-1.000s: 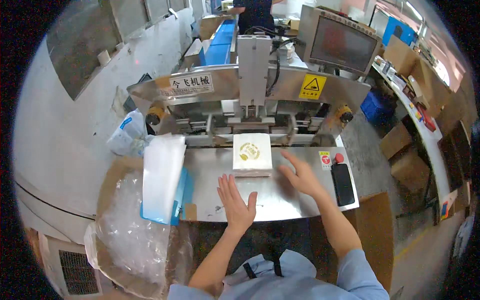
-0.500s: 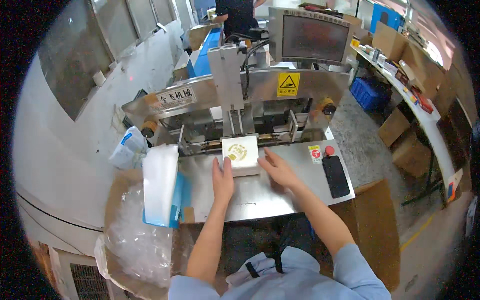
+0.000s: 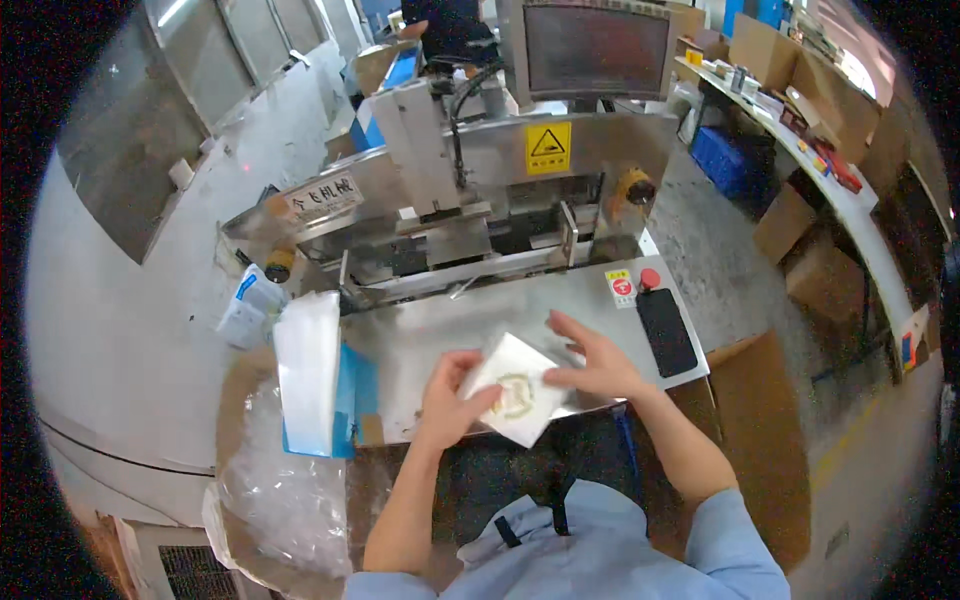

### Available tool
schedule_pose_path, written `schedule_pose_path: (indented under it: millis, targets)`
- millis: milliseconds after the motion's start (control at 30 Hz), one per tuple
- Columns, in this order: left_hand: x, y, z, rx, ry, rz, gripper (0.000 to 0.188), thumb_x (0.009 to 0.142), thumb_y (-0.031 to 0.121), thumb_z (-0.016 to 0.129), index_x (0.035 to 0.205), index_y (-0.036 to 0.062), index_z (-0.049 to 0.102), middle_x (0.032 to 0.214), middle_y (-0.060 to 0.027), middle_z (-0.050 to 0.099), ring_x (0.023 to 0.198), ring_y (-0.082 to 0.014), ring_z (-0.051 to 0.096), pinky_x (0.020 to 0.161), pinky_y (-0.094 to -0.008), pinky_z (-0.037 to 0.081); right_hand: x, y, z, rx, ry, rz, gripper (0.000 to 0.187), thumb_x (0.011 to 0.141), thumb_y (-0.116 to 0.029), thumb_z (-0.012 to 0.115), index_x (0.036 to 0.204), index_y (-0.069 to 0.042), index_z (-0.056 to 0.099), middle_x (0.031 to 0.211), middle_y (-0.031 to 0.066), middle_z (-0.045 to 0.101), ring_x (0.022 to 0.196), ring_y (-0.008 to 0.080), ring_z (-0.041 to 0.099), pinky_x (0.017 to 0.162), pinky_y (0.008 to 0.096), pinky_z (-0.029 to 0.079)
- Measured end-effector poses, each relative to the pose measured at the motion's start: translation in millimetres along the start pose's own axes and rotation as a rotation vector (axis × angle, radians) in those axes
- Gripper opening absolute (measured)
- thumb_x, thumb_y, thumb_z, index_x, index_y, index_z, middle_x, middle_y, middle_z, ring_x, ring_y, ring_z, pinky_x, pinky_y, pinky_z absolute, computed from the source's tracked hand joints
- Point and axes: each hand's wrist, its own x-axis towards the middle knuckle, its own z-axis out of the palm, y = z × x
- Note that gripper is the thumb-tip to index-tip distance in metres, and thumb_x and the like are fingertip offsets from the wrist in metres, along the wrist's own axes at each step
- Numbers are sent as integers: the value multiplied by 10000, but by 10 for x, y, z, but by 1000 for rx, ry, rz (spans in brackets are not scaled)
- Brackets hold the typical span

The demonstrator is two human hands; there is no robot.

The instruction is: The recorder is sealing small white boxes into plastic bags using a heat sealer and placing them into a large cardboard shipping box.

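Observation:
A small white square box (image 3: 532,408) with a round gold print is tilted above the near edge of the steel worktop (image 3: 410,350). My left hand (image 3: 447,400) grips its left side, with the thumb over the printed face and the fingers round the edge. My right hand (image 3: 597,362) is at the box's right corner. Its thumb lies against the face, while the other fingers stretch out apart beyond the edge. The box is somewhat blurred.
Behind the worktop stands a steel machine (image 3: 500,165) with a vertical column and a screen (image 3: 597,52). A black phone (image 3: 667,332) and a red button (image 3: 650,279) are at the right. White sheets (image 3: 307,370) and a carton of clear plastic bags (image 3: 280,480) are at the left.
The box has come from the machine's front edge toward me and has turned and tilted. My left hand has closed on it; my right hand has moved nearer along with it.

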Motion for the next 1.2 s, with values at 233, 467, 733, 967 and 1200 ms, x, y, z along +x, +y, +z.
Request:
schedule_pose_path:
  millis: [233, 467, 733, 967, 1200]
  targets:
    - [913, -162, 42, 916, 239, 91, 780, 854, 391, 728, 1418, -34, 397, 1163, -271, 614, 1136, -355, 591, 991, -422, 462, -424, 231, -111, 401, -77, 136, 980, 774, -165, 852, 1512, 62, 248, 1339, 222, 548, 1218, 243, 558, 1053, 343, 441]
    - [1600, -755, -158, 1207, 211, 222, 244, 904, 208, 608, 1006, 25, 732, 1112, -212, 673, 1025, -377, 628, 905, -462, 499, -1770, 546, -1036, 465, 448, 112, 937, 724, -43, 847, 1505, -15, 331, 1352, 119, 574, 1245, 211, 548, 1093, 386, 410]
    - [633, -747, 336, 1265, -91, 246, 459, 1032, 259, 504, 1348, -74, 510, 1419, -260, 498, 1303, -388, 493, 1102, -418, 389, -3994, 1934, -1431, 300, 1056, 762, 641, 831, -321, 784, 1302, 38, 539, 1142, 128, 676, 997, 178, 656, 865, 327, 526]
    - [440, -681, 465, 1419, -76, 126, 612, 1046, 379, 458, 1486, -34, 356, 1546, -262, 335, 1432, -394, 325, 1183, -458, 263, -4902, 4083, -712, 585, 1096, 1201, 683, 839, -407, 765, 1286, 64, 554, 1104, 138, 693, 917, 222, 681, 738, 368, 547]
    - [493, -896, 655, 1276, -108, 191, 527, 1054, 254, 442, 1438, -101, 380, 1507, -288, 372, 1388, -414, 386, 1153, -456, 314, -5493, 5826, 0, -304, 855, 347, 412, 911, -392, 677, 1089, -35, 573, 678, 126, 575, 619, 290, 608, 654, 456, 538]
